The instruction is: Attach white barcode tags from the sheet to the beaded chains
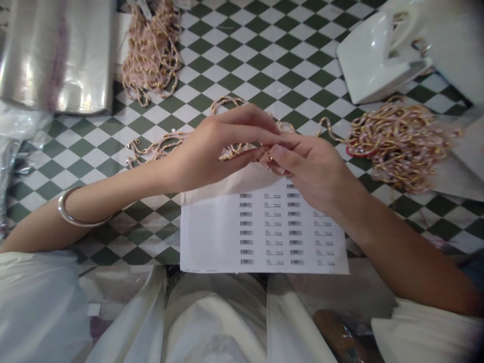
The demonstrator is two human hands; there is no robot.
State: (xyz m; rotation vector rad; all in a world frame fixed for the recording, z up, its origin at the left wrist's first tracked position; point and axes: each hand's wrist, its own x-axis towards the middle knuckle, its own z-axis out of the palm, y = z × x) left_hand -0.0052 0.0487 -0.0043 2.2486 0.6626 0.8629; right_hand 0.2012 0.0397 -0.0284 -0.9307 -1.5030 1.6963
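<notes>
My white clothing sits closest; my right hand pinches a pink-and-gold strand; whether my left hand, meeting it there, grips too, I cannot tell; the barcode sheet lies beneath, a tangled bundle farther off

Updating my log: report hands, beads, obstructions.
Left hand, right hand meeting at beaded strand, exact grip unclear. Strand partly hidden by hands. Label sheet beneath; bead bundle off right.

Workshop, likely: barcode label sheet, heaped beaded strands.
</notes>
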